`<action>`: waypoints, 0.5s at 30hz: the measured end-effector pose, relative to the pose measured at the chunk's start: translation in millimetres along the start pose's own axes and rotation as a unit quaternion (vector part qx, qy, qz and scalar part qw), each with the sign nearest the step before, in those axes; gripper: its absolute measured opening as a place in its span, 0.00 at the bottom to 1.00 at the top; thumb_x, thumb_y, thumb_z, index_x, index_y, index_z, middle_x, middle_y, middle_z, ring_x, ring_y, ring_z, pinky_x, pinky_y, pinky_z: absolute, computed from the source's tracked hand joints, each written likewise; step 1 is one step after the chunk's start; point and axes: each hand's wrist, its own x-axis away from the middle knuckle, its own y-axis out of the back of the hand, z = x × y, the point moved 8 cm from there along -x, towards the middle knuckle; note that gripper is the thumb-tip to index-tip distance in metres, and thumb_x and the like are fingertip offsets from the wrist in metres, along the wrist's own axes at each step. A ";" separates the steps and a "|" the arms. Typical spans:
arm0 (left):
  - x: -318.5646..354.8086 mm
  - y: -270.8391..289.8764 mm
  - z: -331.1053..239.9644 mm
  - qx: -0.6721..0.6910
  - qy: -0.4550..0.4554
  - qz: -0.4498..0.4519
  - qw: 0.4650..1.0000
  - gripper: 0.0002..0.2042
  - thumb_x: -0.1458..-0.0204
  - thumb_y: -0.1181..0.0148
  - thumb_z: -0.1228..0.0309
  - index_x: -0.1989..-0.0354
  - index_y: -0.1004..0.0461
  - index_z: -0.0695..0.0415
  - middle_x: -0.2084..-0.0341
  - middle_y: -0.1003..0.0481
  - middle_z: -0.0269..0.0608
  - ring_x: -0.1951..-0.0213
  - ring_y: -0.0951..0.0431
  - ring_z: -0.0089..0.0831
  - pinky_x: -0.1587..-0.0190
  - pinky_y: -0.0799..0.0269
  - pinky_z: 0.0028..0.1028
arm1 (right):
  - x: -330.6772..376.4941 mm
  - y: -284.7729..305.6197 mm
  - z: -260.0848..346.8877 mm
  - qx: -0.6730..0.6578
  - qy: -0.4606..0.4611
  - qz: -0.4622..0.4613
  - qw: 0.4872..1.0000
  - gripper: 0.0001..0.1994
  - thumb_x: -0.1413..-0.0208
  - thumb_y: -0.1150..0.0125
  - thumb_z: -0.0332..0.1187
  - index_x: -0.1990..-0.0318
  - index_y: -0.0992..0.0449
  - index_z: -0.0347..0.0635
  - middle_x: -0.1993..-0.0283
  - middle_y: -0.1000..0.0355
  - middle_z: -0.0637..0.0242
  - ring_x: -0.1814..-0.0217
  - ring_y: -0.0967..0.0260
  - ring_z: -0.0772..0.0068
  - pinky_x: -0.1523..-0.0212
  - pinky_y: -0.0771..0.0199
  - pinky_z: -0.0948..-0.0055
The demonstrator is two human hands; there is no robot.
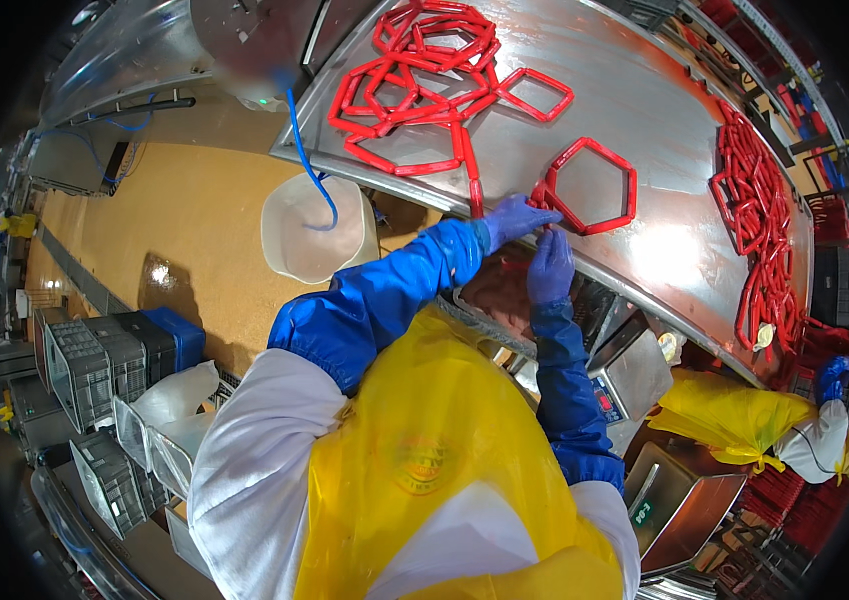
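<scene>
A: Sausage ring, red, six-sided, lies on the steel table near its front edge.
B: Hands?
A: Left hand pinches the ring's near corner; right hand closes fingertips just below, likely steadying the link joint. Tangled chains behind.

We wear purple-blue gloves on the left hand and the right hand, with glossy blue oversleeves gathered by elastic above the elbows. Under them come white coat sleeves, and a translucent yellow plastic apron bearing a faint round emblem covers our front.
</scene>
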 end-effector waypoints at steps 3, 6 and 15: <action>10.5 -12.9 -34.6 -0.365 -0.030 0.096 0.926 0.14 0.49 0.36 0.60 0.65 0.16 0.58 0.71 0.17 0.45 0.67 0.18 0.34 0.61 0.24 0.35 | -12.6 31.1 28.3 0.034 0.031 0.050 0.998 0.11 0.42 0.38 0.35 0.56 0.19 0.39 0.61 0.24 0.47 0.60 0.26 0.40 0.58 0.27 0.51; 17.0 -23.1 -42.4 -0.472 -0.074 0.173 0.861 0.11 0.47 0.40 0.65 0.62 0.16 0.57 0.70 0.18 0.48 0.67 0.18 0.41 0.62 0.24 0.38 | -9.8 16.8 0.8 -0.010 -0.029 0.070 0.997 0.10 0.43 0.37 0.35 0.58 0.17 0.40 0.63 0.22 0.49 0.64 0.25 0.44 0.62 0.25 0.52; 16.7 6.7 -11.2 -0.319 0.052 0.231 0.918 0.14 0.45 0.38 0.61 0.59 0.17 0.59 0.72 0.18 0.45 0.71 0.20 0.31 0.65 0.26 0.35 | 22.8 -38.6 -60.0 -0.454 -0.313 0.015 0.834 0.10 0.47 0.32 0.32 0.60 0.18 0.36 0.66 0.20 0.58 0.63 0.21 0.70 0.58 0.22 0.68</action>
